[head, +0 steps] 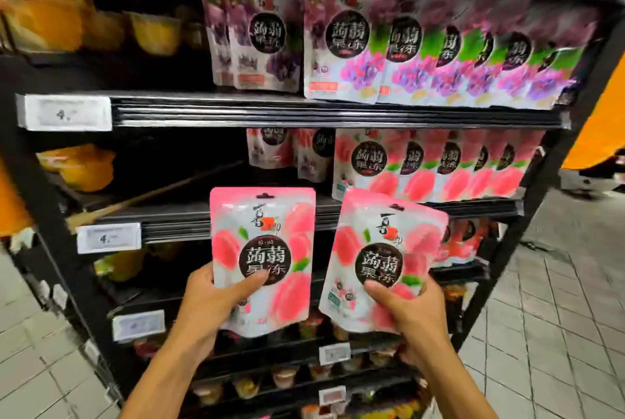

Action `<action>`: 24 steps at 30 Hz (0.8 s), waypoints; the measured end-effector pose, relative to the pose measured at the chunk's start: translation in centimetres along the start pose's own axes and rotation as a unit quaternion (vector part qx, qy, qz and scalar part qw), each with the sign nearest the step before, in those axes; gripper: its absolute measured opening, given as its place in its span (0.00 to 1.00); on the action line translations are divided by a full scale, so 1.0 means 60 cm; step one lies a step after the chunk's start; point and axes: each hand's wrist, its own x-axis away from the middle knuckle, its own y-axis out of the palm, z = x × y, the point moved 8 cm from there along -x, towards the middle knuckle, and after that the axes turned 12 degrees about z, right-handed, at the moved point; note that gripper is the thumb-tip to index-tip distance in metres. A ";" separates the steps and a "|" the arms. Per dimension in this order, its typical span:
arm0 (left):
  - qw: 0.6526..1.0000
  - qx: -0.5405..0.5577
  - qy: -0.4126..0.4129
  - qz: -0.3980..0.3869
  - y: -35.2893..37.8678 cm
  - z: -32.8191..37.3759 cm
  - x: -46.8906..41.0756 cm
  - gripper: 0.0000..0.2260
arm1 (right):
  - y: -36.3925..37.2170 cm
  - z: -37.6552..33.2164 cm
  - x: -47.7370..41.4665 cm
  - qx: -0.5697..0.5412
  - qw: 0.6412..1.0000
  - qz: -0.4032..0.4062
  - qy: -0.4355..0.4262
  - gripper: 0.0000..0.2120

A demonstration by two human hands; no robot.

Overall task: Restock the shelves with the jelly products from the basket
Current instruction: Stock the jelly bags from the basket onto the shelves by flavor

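Pouches of peach konjac jelly fill both our hands. Our left hand (pixel 209 297) grasps the left pouch (pixel 263 242) at its lower left corner, thumb laid across the front and fingers behind. This pouch stands upright at lower centre of the frame. Our right hand (pixel 409 307) grasps the right pouch (pixel 378 249) by its lower edge, thumb on the front, and the pouch leans its top to the right. The two pouches are just beside each other; we cannot tell whether they touch. We hold both in the air in front of the black shelf rack (pixel 304 114), on no shelf.

Just behind and above them, right of centre, a row of peach pouches (pixel 433 165) stands overlapping on the middle shelf (pixel 473 207). To its left, deeper in, a few blurred pouches (pixel 270 148) stand. Grape pouches (pixel 422 46) line the shelf above. White price tags (pixel 67 113) are clipped to the shelf edges at the left. Yellow-orange jelly cups (pixel 81 165) sit on the left side of the rack, and small cups (pixel 287 378) fill the lowest shelves. Grey floor tiles (pixel 558 317) show at the lower right.
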 end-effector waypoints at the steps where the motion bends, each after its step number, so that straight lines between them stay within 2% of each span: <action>1: 1.000 0.008 0.002 0.007 0.005 0.006 -0.002 0.14 | 0.001 -0.017 -0.006 0.002 1.000 0.002 -0.018 0.31; 3: 1.000 0.020 0.002 0.012 0.016 0.018 -0.006 0.09 | 0.009 -0.050 -0.020 0.008 0.999 -0.006 -0.053 0.25; 4: 1.000 0.021 0.000 0.012 0.020 0.022 -0.009 0.08 | 0.016 -0.064 -0.028 0.016 0.997 -0.012 -0.072 0.27; 7: 1.000 0.010 0.001 0.026 0.027 0.034 -0.021 0.14 | 0.042 -0.101 -0.056 0.024 0.993 -0.028 -0.108 0.28; 9: 0.999 0.001 0.001 0.038 0.028 0.038 -0.031 0.14 | 0.066 -0.120 -0.078 0.023 0.992 -0.043 -0.119 0.26; 13: 0.999 -0.004 0.008 0.048 0.029 0.048 -0.046 0.12 | 0.116 -0.139 -0.118 0.005 0.992 -0.070 -0.102 0.28; 19: 0.998 -0.004 0.016 0.065 0.022 0.057 -0.062 0.21 | 0.183 -0.154 -0.154 -0.001 0.990 -0.104 -0.091 0.28; 24: 0.998 -0.015 0.021 0.061 0.021 0.059 -0.082 0.15 | 0.218 -0.165 -0.177 0.005 0.990 -0.096 -0.106 0.27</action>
